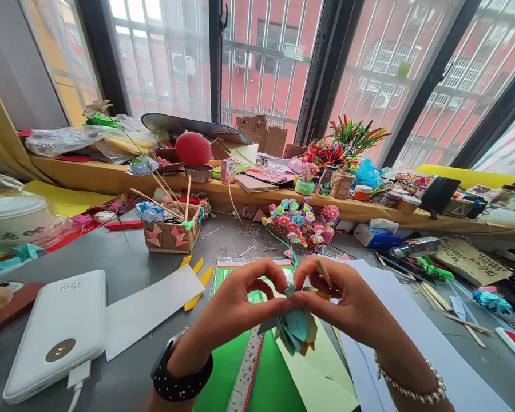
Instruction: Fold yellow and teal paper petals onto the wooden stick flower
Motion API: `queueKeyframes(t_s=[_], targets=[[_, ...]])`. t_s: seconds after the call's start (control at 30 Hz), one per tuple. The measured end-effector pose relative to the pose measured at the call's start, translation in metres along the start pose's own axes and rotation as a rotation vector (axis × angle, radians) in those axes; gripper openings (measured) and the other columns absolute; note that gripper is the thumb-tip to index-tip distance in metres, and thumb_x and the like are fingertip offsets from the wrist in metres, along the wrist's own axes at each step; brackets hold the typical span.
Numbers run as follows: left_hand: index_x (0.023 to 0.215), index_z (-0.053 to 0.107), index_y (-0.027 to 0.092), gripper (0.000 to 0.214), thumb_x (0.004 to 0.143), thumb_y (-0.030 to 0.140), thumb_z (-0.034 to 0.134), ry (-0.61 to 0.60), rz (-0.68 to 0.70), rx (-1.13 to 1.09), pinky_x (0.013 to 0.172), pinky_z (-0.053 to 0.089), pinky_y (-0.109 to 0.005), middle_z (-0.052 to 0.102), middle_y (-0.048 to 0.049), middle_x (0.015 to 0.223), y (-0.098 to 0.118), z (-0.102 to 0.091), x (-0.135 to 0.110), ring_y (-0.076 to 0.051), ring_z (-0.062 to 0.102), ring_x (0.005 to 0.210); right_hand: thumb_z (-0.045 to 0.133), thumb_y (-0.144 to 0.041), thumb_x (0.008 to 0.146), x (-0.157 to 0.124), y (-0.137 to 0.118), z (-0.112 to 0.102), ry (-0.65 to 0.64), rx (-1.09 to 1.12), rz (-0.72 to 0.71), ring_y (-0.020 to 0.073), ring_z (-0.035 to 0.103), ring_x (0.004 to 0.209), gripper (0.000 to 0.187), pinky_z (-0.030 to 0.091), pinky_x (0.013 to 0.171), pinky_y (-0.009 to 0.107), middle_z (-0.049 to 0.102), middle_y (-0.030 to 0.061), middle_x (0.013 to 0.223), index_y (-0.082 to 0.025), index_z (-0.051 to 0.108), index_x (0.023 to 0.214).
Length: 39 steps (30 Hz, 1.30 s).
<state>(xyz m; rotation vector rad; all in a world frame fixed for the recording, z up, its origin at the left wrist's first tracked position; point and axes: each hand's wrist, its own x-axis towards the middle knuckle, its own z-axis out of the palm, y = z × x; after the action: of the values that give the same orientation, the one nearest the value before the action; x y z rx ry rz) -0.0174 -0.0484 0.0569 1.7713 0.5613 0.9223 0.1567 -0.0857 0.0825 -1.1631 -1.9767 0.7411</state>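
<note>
A folded paper flower (298, 331) in pale blue-green, with a bit of orange at its lower edge, hangs between my two hands. My left hand (251, 294) pinches its upper part with thumb and forefinger. Against the same spot presses the thumb of my right hand (343, 300). A thin wooden stick (324, 273) pokes up between the right fingers; its lower end is hidden. Below the flower lie a green sheet (214, 366), a patterned ruler (246, 372) and a pale green paper strip (321, 372).
White paper sheets (381, 292) lie to the right. On the left are a white power bank (60, 332) with a cable and a white card (154, 309). Further back stand a cardboard basket (171, 234) with sticks and a bunch of small flowers (298, 220). A cluttered ledge (257, 194) runs below the window.
</note>
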Motion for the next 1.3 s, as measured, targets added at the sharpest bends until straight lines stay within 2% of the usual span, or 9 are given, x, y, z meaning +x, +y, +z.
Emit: queueKeyframes(t_s=[0.17,0.37,0.6,0.77,1.07,1.3], targets=[[0.074,0.055,0.015,0.014,0.070,0.025,0.064,-0.014,-0.038,-0.034,0.067,0.044,-0.024,0.055,0.0008,0.076,-0.001,-0.002,0.003,-0.011,0.052,0.072,0.056,-0.032,0.077,0.000,0.003,-0.005,-0.029,-0.022,0.019,0.0068,0.025,0.049,0.014,0.022,0.043,0.021,0.036,-0.0052,0.059,-0.018,0.057,0.076],[0.074,0.054,0.015,0.015,0.068,0.023,0.066,-0.028,-0.097,-0.152,0.066,0.044,-0.024,0.055,0.0020,0.074,-0.007,-0.002,0.004,-0.011,0.053,0.071,0.058,-0.034,0.076,0.001,0.010,-0.005,-0.058,0.044,0.114,0.0067,0.020,0.045,0.016,0.014,0.041,0.022,0.020,-0.0087,0.050,-0.019,0.058,0.078],[0.074,0.057,0.014,0.015,0.068,0.023,0.067,0.015,-0.194,-0.315,0.058,0.038,-0.019,0.055,0.0026,0.069,-0.008,-0.001,0.006,-0.008,0.050,0.064,0.058,-0.042,0.074,0.003,0.017,-0.001,0.004,0.135,0.175,0.0060,0.024,0.047,0.026,0.018,0.043,0.022,0.035,-0.0057,0.058,-0.017,0.053,0.078],[0.072,0.057,0.014,0.015,0.066,0.022,0.068,0.021,-0.222,-0.349,0.057,0.038,-0.019,0.055,0.0029,0.067,-0.005,-0.002,0.005,-0.008,0.050,0.063,0.062,-0.041,0.071,0.003,0.016,-0.001,-0.038,0.210,0.172,0.0056,0.026,0.047,0.027,0.019,0.042,0.021,0.039,-0.0049,0.061,-0.017,0.053,0.079],[0.072,0.056,0.014,0.016,0.066,0.023,0.068,0.027,-0.250,-0.369,0.056,0.036,-0.019,0.054,0.0034,0.067,-0.006,-0.004,0.003,-0.007,0.049,0.062,0.061,-0.036,0.073,0.003,0.016,0.000,-0.013,0.171,0.133,0.0049,0.023,0.044,0.021,0.017,0.041,0.021,0.034,-0.0075,0.054,-0.017,0.055,0.079],[0.073,0.057,0.015,0.014,0.067,0.020,0.068,0.038,-0.209,-0.399,0.056,0.036,-0.017,0.054,0.0043,0.067,-0.004,-0.002,0.003,-0.006,0.049,0.062,0.061,-0.035,0.073,0.004,0.012,0.002,0.031,0.167,0.127,0.0047,0.024,0.045,0.022,0.018,0.040,0.020,0.033,-0.0069,0.055,-0.016,0.052,0.077]])
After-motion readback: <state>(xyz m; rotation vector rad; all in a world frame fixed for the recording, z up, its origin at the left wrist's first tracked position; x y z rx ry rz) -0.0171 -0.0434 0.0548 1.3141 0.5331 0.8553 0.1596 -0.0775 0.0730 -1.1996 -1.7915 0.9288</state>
